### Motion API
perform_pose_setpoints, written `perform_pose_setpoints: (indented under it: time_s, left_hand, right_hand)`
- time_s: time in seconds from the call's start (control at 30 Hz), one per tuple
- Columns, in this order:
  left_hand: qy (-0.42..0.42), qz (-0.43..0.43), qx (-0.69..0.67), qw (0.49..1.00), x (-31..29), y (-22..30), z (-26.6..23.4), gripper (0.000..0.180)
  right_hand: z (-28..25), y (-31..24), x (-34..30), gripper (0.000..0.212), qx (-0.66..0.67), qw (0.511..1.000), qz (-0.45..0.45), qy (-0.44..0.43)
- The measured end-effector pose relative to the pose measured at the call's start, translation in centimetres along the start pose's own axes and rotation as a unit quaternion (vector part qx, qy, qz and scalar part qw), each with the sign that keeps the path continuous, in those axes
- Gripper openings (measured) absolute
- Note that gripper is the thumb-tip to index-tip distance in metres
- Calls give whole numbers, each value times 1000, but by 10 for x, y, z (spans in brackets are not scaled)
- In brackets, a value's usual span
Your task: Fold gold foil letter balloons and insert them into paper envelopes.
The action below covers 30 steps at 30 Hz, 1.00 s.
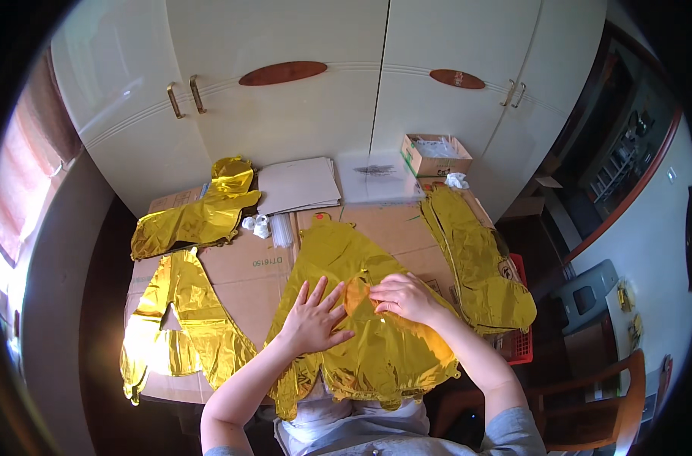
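Observation:
A flat gold foil letter balloon, wide at the bottom and narrow at the top, lies in front of me, its lower edge hanging over the table's near side. My left hand rests on it palm down, fingers spread. Just to the right, my right hand has its fingers bent and pressed together on the foil, beside a shiny orange-looking patch near the middle. An A-shaped gold foil balloon lies flat at the left. More gold foil balloons lie at the far left and along the right side.
Cardboard covers the table. Toward the back are grey sheets, a clear plastic sheet, a small box, crumpled white tissue and thin clear strips. A red basket and wooden chair stand right.

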<state>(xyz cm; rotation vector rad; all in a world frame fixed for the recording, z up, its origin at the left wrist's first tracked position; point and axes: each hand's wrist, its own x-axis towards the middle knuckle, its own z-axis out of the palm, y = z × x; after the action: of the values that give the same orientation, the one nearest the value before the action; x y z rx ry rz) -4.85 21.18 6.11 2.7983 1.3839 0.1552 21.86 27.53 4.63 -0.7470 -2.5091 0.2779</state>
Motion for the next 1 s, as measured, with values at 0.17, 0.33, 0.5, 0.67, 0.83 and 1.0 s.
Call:
perform_pose_setpoints:
  time_s: [0.17, 0.33, 0.5, 0.67, 0.83, 1.0]
  left_hand:
    - [7, -6, -9, 1000, 0, 0, 3, 67]
    - [-5, -6, 15, 1000, -1, 0, 1, 70]
    - [42, 8, -15, 999, -1, -1, 7, 71]
    - [7, 3, -7, 1000, 1, 1, -1, 71]
    - [6, 1, -4, 1000, 1, 0, 2, 71]
    - [6, 4, 2, 1000, 1, 1, 2, 72]
  right_hand:
    - [-16, -5, 15, 57, -36, 991, 46, -123]
    - [-26, -11, 19, 51, -69, 988, 36, -135]
    - [-15, -3, 13, 39, -54, 994, 41, -85]
    - [1, 8, 7, 32, -29, 998, 50, -35]
    - [1, 6, 8, 48, -49, 996, 47, -62]
    - [-6, 8, 12, 74, -98, 980, 81, -155]
